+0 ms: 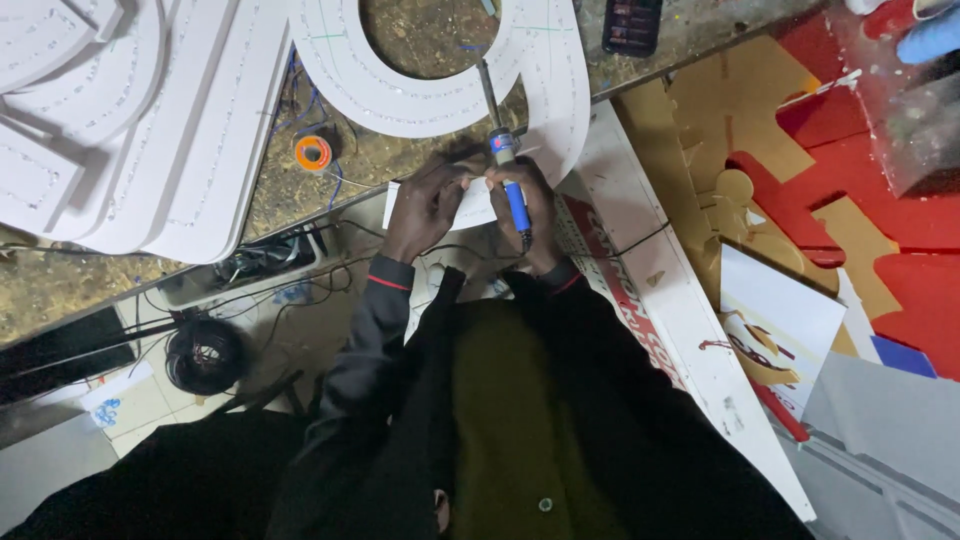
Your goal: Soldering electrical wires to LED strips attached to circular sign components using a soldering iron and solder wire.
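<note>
we see right hand (533, 212) closed around blue-handled soldering iron (503, 150), tip resting on white curved sign letter (420, 95) on counter (400, 160). left hand (425, 205) pinches small white piece (478, 205) just beside iron handle. orange tape roll (313, 152) lies on counter left of hands; black wire coil (205, 355) lower left.
</note>
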